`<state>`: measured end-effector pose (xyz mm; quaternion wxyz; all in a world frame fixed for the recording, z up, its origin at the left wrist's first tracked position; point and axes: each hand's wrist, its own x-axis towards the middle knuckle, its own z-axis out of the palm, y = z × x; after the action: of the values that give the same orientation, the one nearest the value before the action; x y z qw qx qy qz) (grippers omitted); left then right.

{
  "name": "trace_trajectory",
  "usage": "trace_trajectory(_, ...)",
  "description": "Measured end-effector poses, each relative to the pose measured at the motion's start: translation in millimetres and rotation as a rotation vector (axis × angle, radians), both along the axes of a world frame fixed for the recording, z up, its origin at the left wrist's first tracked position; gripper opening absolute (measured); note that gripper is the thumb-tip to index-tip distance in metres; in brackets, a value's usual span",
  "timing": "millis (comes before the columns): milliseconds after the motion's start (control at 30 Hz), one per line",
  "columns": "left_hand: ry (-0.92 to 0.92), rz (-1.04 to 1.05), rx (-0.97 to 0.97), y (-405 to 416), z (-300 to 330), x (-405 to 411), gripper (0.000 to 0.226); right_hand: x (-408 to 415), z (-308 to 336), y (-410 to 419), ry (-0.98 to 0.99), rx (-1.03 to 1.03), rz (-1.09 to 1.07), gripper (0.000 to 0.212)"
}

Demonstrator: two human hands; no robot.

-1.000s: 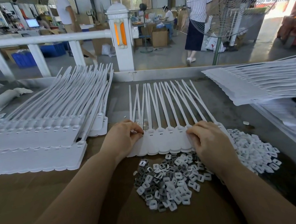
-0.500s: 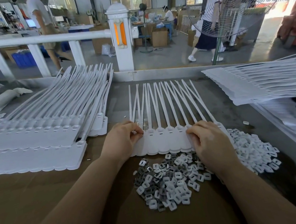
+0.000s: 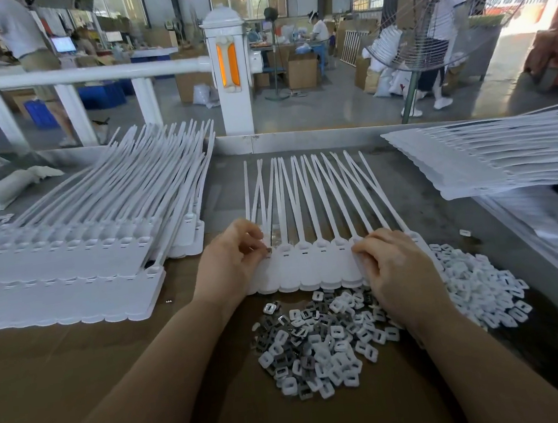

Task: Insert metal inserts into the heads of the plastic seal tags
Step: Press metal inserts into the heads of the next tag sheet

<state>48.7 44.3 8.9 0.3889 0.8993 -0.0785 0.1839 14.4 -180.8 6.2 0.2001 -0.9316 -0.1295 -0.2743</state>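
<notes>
A joined row of white plastic seal tags (image 3: 314,266) lies flat on the brown table in front of me, straps fanning away. My left hand (image 3: 231,261) sits at the row's left end, fingertips pinching a small dark metal insert (image 3: 268,252) against the leftmost tag head. My right hand (image 3: 390,265) rests on the right end of the row, fingers curled over the tag heads there; what its fingertips hold is hidden. A heap of metal and white inserts (image 3: 319,341) lies just below the row.
Stacks of white tag rows (image 3: 70,267) fill the table's left. More stacked rows (image 3: 489,158) lie at the right. A second heap of white pieces (image 3: 478,290) spreads right of my right hand. A metal ledge (image 3: 297,140) borders the table's far edge.
Both hands stay at the ends of the row. My left hand's fingers have shifted slightly onto the leftmost tag head. People in the background have walked on.
</notes>
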Motion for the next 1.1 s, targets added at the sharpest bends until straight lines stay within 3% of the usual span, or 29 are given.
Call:
trace_trajectory(300,0.117,0.019,-0.34,8,8,3,0.017,1,-1,0,0.023,0.007,-0.014,0.012)
trace_trajectory(500,0.212,-0.275,-0.26,8,15,-8,0.015,1,0,0,0.031,0.004,-0.015,0.013)
trace_trajectory(700,0.377,-0.627,-0.005,1,26,-20,0.014,0,1,0,0.043,-0.001,-0.016,0.014)
trace_trajectory(767,0.338,-0.542,0.017,0,26,-18,0.016,1,1,0,0.046,0.0,-0.017,0.014)
trace_trajectory(933,0.12,-0.066,0.149,3,21,-2,0.013,1,0,0,0.037,0.012,-0.019,0.013)
trace_trajectory(1100,0.115,-0.036,0.388,4,12,5,0.026,1,-1,0,0.026,0.009,-0.016,0.011)
